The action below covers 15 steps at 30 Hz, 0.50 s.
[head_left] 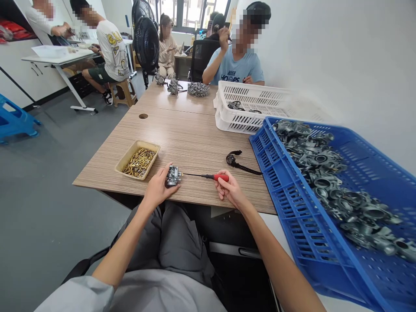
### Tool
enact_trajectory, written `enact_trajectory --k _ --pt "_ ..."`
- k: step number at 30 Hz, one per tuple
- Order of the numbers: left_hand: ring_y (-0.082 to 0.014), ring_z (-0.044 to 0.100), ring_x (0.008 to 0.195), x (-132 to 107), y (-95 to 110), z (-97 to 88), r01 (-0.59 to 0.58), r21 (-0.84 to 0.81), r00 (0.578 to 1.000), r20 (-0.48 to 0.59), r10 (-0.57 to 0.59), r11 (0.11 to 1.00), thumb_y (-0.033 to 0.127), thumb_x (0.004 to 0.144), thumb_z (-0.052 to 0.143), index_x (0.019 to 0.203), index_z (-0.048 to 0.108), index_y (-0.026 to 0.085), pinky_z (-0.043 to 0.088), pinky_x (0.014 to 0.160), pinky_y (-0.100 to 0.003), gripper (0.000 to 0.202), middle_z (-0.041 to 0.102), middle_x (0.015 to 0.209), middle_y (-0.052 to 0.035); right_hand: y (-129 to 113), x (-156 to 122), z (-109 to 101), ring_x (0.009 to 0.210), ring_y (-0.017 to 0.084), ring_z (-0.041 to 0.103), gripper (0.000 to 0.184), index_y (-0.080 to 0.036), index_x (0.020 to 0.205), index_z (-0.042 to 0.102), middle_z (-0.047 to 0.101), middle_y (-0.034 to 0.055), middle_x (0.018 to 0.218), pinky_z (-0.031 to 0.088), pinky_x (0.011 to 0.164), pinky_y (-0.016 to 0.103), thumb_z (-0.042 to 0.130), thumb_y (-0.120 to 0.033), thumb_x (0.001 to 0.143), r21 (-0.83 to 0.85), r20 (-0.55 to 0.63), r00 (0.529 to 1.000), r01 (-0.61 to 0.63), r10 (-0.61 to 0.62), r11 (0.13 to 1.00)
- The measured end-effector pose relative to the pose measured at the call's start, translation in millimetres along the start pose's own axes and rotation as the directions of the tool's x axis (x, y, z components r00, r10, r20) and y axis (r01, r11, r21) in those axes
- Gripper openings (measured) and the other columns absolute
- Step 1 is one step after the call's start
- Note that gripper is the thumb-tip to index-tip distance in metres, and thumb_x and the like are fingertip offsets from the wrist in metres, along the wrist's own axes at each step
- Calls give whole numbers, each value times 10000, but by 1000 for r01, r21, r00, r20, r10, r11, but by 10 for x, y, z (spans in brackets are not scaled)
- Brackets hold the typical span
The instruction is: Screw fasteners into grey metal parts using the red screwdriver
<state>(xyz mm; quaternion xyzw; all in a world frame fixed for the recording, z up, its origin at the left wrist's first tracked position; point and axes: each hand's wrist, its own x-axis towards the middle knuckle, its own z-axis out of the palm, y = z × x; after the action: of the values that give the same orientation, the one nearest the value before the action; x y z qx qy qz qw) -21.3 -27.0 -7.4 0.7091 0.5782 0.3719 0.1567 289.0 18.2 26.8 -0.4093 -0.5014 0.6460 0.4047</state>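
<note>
Near the table's front edge, my left hand [159, 186] is closed around a small grey metal carburetor body [173, 176], steadying it on the wood. My right hand [229, 189] grips the red handle of a screwdriver [221, 177]. Its long dark shaft lies level and points left, with the tip at a small brass-coloured piece on the carburetor's right side. Whether the tip sits in a slot is too small to tell. Just beyond my left hand stands a cream tray [118, 168] full of small brass parts [140, 161].
A blue crate [276, 173] heaped with carburetor bodies [321, 158] stands at the right, a white crate [238, 125] behind it. A black wristwatch [231, 159] lies near the blue crate. Metal parts [198, 89] sit at the far end, where a co-worker [237, 65] sits.
</note>
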Motion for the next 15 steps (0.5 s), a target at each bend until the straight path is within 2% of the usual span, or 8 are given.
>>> enact_trajectory --k 2,7,15 --pt "-313 671 1217 1 10 -7 6 -2 1000 2 -6 1000 417 903 768 1648 328 267 551 1036 -422 877 623 1413 -119 16 9 -17 470 72 429 456 -263 1021 493 618 -56 760 446 378 190 830 -513 843 7 -2 1000 -2 2 1000" --pt "-318 671 1221 2 37 -23 23 3 1000 19 -23 1000 402 902 768 1642 341 268 557 1028 -423 865 622 1419 -118 61 43 -31 454 69 401 477 -252 995 490 631 -48 731 431 372 189 790 -599 864 0 -24 1000 -17 17 1000" --pt "-321 656 1268 3 36 -22 7 0 1000 14 -7 1000 406 903 764 1638 346 266 542 1065 -428 857 619 1435 -119 53 33 -14 474 74 405 475 -249 1017 505 642 -41 750 430 386 192 792 -596 866 8 -35 999 3 -2 1000"
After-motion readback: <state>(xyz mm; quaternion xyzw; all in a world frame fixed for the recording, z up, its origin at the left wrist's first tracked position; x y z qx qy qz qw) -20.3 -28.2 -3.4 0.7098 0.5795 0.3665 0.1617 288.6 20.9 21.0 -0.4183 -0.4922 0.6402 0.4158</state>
